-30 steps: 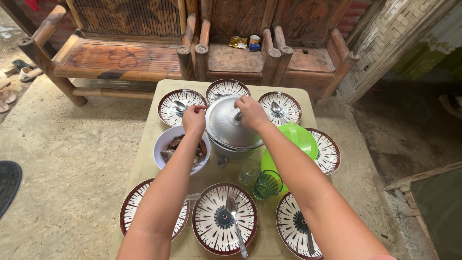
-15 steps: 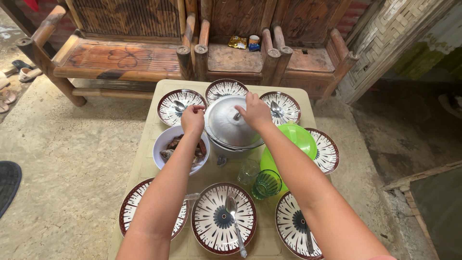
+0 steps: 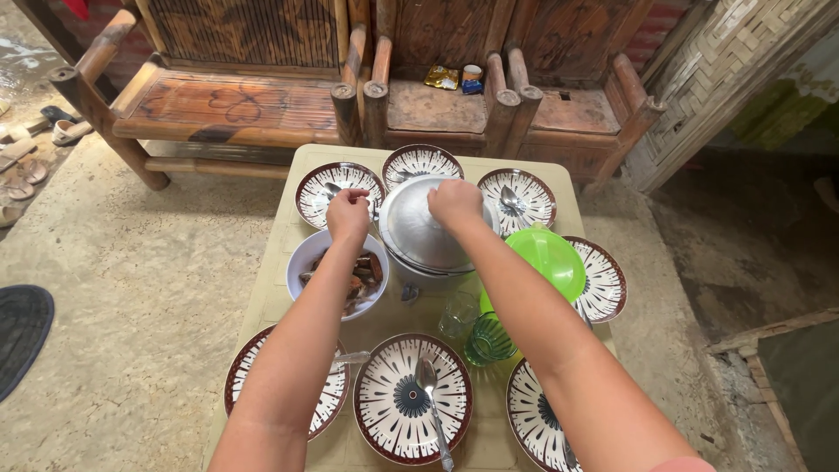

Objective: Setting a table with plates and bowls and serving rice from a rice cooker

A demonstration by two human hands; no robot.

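Note:
A round metal pot (image 3: 411,267) with a domed lid (image 3: 421,236) stands in the middle of a beige table (image 3: 278,288). My right hand (image 3: 454,204) rests on top of the lid, fingers closed over its knob, which is hidden. My left hand (image 3: 349,215) is a closed fist at the pot's left rim, above a white bowl (image 3: 301,259) of dark cooked pieces. I cannot see whether the fist grips anything.
Several patterned plates (image 3: 411,398) with spoons ring the table. A green pitcher lid (image 3: 547,259), a green glass (image 3: 488,340) and a clear glass (image 3: 457,313) stand right of the pot. Wooden benches (image 3: 227,105) lie behind, with sandals (image 3: 52,131) on the concrete floor.
My right hand has slid left from beside the knob to cover it and closed. My left hand stays by the pot's rim. The view shifted slightly.

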